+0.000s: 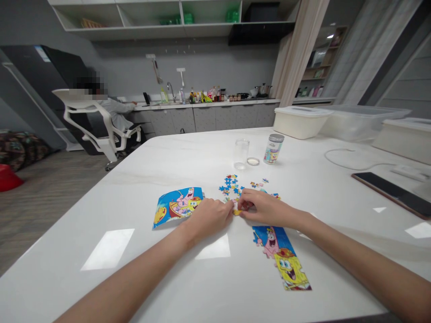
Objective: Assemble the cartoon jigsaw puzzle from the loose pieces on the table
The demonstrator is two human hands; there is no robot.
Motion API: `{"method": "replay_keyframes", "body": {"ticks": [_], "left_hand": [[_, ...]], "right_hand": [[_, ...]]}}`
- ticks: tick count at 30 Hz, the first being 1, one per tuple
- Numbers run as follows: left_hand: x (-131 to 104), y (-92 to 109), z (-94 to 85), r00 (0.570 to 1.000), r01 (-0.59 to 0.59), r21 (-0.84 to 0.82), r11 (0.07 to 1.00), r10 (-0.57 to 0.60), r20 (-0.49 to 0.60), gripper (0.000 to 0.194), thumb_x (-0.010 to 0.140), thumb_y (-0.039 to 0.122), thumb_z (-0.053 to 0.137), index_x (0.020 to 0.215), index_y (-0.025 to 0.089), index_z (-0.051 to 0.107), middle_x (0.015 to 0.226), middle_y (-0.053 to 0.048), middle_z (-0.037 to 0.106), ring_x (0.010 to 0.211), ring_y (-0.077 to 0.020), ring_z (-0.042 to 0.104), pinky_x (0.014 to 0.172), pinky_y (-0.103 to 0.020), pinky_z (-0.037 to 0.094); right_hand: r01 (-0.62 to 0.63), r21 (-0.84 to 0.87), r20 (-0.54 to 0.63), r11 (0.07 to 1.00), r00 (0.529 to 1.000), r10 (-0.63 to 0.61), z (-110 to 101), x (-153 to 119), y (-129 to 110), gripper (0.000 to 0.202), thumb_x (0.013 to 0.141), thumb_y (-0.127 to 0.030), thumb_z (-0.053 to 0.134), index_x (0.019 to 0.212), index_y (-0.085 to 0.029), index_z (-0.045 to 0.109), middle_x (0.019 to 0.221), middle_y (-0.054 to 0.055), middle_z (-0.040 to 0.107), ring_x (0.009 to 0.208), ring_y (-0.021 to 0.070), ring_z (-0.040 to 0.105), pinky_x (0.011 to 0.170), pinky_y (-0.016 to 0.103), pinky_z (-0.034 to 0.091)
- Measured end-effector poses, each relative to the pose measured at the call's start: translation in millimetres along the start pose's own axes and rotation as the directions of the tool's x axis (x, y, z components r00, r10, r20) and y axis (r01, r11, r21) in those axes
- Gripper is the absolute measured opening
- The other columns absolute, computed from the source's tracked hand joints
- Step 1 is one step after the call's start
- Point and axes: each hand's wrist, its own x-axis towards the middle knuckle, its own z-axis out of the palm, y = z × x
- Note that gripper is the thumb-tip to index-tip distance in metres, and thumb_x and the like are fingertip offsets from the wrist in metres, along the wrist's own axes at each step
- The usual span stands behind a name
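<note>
My left hand (211, 217) and my right hand (264, 207) meet at the middle of the table. A small, partly yellow jigsaw puzzle piece (237, 212) shows between their fingertips. Both hands are closed in a pinch on it, and the fingers cover much of it. Just beyond lie loose puzzle pieces (230, 181), several of them blue. Below my right wrist lies a joined puzzle section (283, 260) with a pink starfish and a yellow sponge character. Beside my left hand is a curled picture sheet (177, 205) with the same characters.
A clear jar (241, 154), its lid (253, 161) and a printed canister (273, 149) stand farther back. At right are a phone (393, 192), a white cable (353, 165) and plastic bins (301, 123). Beyond the table, a person (116, 110) sits in a white chair (82, 117).
</note>
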Motion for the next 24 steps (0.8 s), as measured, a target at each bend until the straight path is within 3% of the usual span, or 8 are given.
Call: {"method": "replay_keyframes", "body": {"ticks": [5,8,10,15,19,24], "left_hand": [[0,1,0.2,1.000,0.005,0.004,1.000,-0.005,-0.014,0.034,0.094,0.025,0.030,0.092,0.016,0.062,0.062,-0.008,0.066,0.053,-0.0177,0.060,0.049,-0.028,0.031],[0,1,0.2,1.000,0.025,-0.015,1.000,-0.025,-0.011,0.034,0.094,0.025,0.030,0.089,0.015,0.062,0.061,-0.008,0.065,0.053,-0.0177,0.059,0.049,-0.029,0.032],[1,1,0.3,0.999,0.039,-0.021,0.999,-0.040,-0.008,0.034,0.093,0.025,0.030,0.088,0.015,0.063,0.062,-0.008,0.065,0.053,-0.0179,0.059,0.049,-0.029,0.032],[1,1,-1.5,1.000,0.019,-0.001,1.000,-0.019,0.016,0.033,0.094,0.024,0.030,0.089,0.016,0.062,0.063,-0.008,0.066,0.053,-0.0181,0.059,0.048,-0.029,0.030],[0,0,-2.9,1.000,0.009,-0.013,1.000,-0.009,0.007,0.034,0.095,0.024,0.029,0.091,0.015,0.062,0.063,-0.008,0.065,0.051,-0.0175,0.059,0.048,-0.029,0.031],[1,-1,-0.9,1.000,0.017,-0.007,1.000,-0.017,-0.004,0.038,0.096,0.028,0.030,0.084,0.016,0.064,0.062,-0.008,0.066,0.054,-0.0164,0.060,0.049,-0.028,0.033]], "right_hand": [[0.020,0.015,-0.024,1.000,1.000,-0.019,-2,0,1,0.007,0.077,-0.013,0.054,0.077,-0.020,0.057,0.078,0.001,0.057,0.068,0.0139,0.052,0.064,0.028,0.040],[-0.067,0.099,-0.048,0.993,0.996,0.072,-2,1,2,0.005,0.078,-0.016,0.056,0.077,-0.020,0.059,0.074,0.000,0.059,0.065,0.0133,0.053,0.062,0.027,0.040],[-0.157,0.278,-0.031,0.948,0.985,0.172,-3,4,2,0.002,0.077,-0.019,0.059,0.076,-0.019,0.059,0.071,0.000,0.061,0.064,0.0131,0.054,0.061,0.027,0.041],[-0.341,0.723,0.128,0.601,0.921,0.369,-8,8,0,0.014,0.074,-0.028,0.068,0.077,-0.017,0.059,0.069,0.002,0.062,0.061,0.0129,0.056,0.053,0.026,0.039],[-0.326,0.875,0.165,0.359,0.896,0.412,-11,8,1,0.014,0.072,-0.023,0.070,0.085,-0.017,0.067,0.079,0.005,0.064,0.066,0.0131,0.054,0.059,0.028,0.044],[-0.298,0.929,0.172,0.218,0.872,0.458,-15,9,6,0.020,0.073,-0.024,0.070,0.091,-0.015,0.068,0.082,0.007,0.061,0.068,0.0140,0.052,0.063,0.030,0.046]]}}
